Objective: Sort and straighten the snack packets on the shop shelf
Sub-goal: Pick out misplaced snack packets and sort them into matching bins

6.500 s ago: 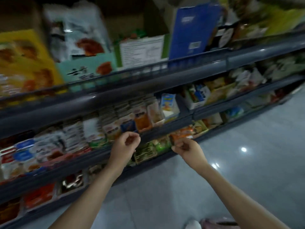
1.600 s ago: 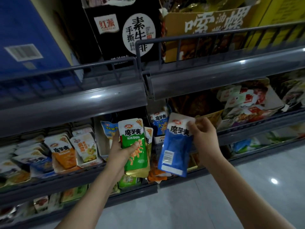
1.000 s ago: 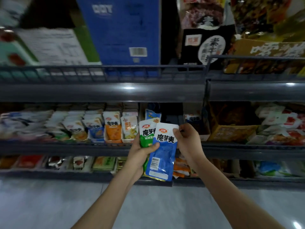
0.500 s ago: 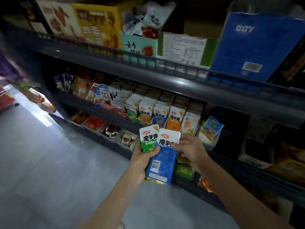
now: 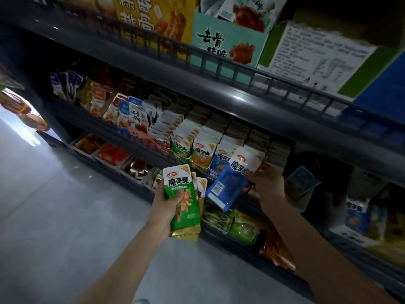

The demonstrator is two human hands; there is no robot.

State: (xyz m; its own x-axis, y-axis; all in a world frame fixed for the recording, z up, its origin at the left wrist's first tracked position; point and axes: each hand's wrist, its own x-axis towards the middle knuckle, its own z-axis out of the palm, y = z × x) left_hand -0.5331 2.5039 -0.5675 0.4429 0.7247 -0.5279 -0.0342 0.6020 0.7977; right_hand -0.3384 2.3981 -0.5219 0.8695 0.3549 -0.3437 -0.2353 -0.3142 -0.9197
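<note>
Dark metal shelving (image 5: 219,93) crosses the frame, its middle tier holding upright rows of snack packets (image 5: 203,148), cardboard boxes (image 5: 228,40) on the tier above.

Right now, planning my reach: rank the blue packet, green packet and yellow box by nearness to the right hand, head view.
1. The blue packet, pinched in the right hand.
2. The green packet, in the left hand.
3. The yellow box, top shelf, far left.

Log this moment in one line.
left hand: holds packet stack, green in front | right hand: pinches blue packet at shelf row | step: sorting
</note>
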